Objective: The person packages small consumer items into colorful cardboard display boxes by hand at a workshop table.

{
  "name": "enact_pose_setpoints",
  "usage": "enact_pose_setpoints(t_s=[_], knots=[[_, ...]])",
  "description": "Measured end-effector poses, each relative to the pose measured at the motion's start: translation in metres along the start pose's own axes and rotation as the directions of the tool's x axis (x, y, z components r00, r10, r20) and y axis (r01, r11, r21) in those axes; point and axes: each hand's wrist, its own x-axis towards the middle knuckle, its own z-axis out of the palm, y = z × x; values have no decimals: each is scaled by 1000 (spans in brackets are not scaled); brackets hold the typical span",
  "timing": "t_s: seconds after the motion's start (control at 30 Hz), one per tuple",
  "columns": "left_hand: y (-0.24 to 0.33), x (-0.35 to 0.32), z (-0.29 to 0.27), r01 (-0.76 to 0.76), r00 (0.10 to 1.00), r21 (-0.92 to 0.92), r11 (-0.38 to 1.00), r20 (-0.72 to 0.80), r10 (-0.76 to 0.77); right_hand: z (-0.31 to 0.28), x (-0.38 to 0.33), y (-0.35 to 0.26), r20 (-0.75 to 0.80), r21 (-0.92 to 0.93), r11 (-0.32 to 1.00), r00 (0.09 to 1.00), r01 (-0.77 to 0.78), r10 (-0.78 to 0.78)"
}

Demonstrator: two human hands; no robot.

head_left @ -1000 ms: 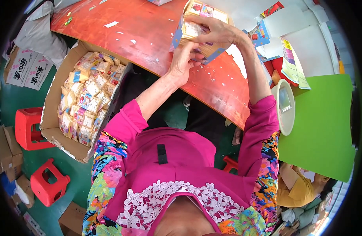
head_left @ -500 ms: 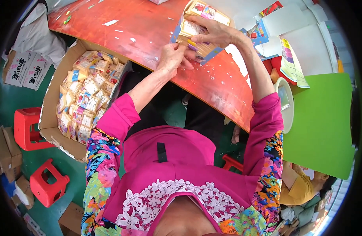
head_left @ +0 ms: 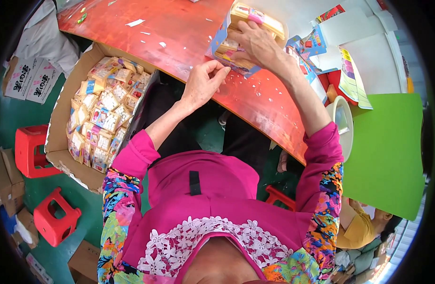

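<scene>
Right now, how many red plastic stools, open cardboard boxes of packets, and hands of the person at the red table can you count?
Red plastic stools: 2
Open cardboard box of packets: 1
Hands, left hand and right hand: 2
Total: 5

The table point(head_left: 179, 42) is showing orange-red, flecked with white scraps. The pack point(head_left: 236, 47) under the right hand point(head_left: 257, 45) is showing pale yellow in a blue-edged wrapper with a pink band. The sleeves are glowing magenta, the apron point(head_left: 118, 222) blazing with multicoloured flowers and white lace. The carton point(head_left: 61, 109) is looking plain brown, the stools point(head_left: 30, 151) red, the board point(head_left: 387, 156) bright green.
</scene>
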Motion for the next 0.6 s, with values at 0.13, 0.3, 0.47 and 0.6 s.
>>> enact_pose_setpoints(t_s=[0.13,0.3,0.47,0.6], knots=[[3,-6,5,-120,992,92,989,-40,124,22,-5,-18,136,-104,956,948,-275,288],[13,-4,7,-446,872,325,834,-52,487,17,-21,-9,-17,-144,972,982,-189,188],[24,8,14,-657,667,510,555,52,743,-58,-27,-12,-100,280,927,953,-249,286],[25,33,25,-691,623,605,395,223,749,-33,-18,3,-234,39,983,955,-180,184]])
